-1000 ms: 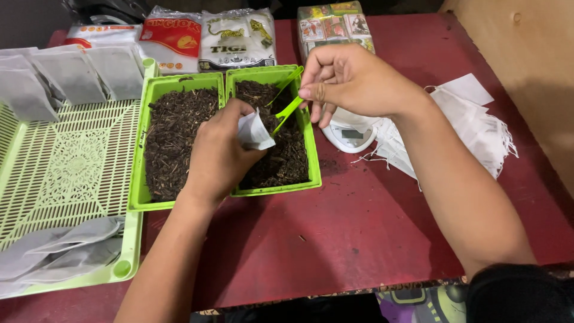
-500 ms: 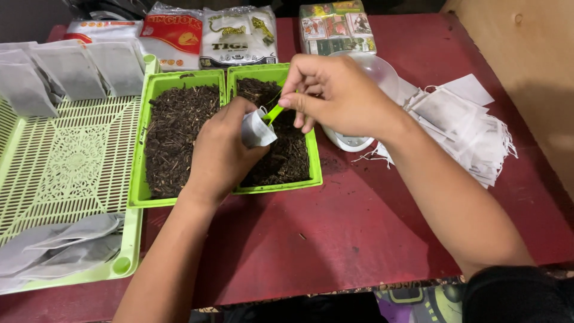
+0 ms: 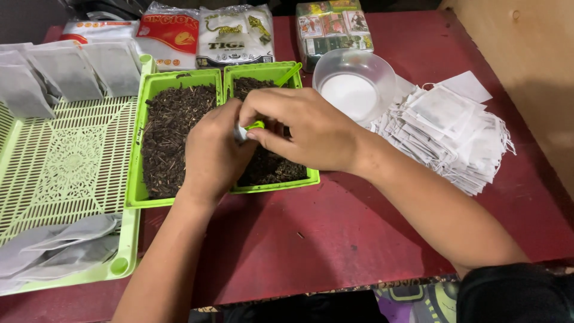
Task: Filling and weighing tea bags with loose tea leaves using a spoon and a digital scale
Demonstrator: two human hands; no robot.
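My left hand [image 3: 212, 152] holds a small white paper bag [image 3: 240, 133] over the right green tray [image 3: 311, 174], which is full of dark dried leaves. Only a corner of the bag shows between my hands. My right hand [image 3: 302, 128] pinches a small green scoop [image 3: 256, 125] at the bag's mouth. A second green scoop [image 3: 289, 74] lies in the far corner of the same tray. The left green tray [image 3: 142, 191] of dried leaves sits right beside it.
A pale green lattice tray [image 3: 66, 173] at left carries filled bags at its far edge [image 3: 66, 72] and several near the front [image 3: 57, 248]. A stack of empty stringed bags [image 3: 448, 134] lies right, a clear bowl [image 3: 354, 84] and packets [image 3: 203, 36] behind.
My right hand has come down and left with the scoop, from above the tray to the bag's mouth. The clear bowl behind it is now uncovered. The left hand stayed in place.
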